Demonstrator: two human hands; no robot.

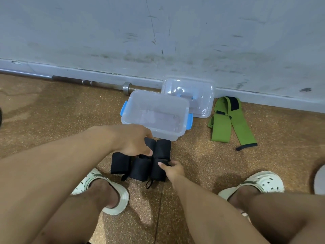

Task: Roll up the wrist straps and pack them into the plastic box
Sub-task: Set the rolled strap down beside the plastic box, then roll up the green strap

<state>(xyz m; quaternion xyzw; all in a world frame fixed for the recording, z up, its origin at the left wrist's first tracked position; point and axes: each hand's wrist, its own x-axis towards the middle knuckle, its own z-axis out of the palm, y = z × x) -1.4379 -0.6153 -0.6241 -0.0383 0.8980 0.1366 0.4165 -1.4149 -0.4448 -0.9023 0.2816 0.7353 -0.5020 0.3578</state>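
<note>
Black rolled fabric wrist straps (140, 169) lie bunched together on the speckled brown rubber floor (52, 106), between the person's two feet in pale green perforated clogs (112, 192). At least four rolls show, side by side and touching, with small loops trailing from their near ends. The right hand (173, 169) reaches in from below and pinches the near part of the rightmost roll between thumb and curled fingers. The left hand (134, 140) comes in from the left and lies over the far part of the bunch, fingers bent down onto the rolls; whether it actually grips one cannot be told, since the fingertips are hidden behind the hand.

Just beyond the straps stands the clear rectangular plastic box (182, 118) with blue side latches, open on top. Its clear lid (204, 92) leans behind it against the wall. To the right of the box, two green fabric wrist straps (226, 124) lie unrolled and flat on the floor. Farthest off, a steel barbell bar (88, 82) lies along the foot of the scuffed grey wall (158, 32).
</note>
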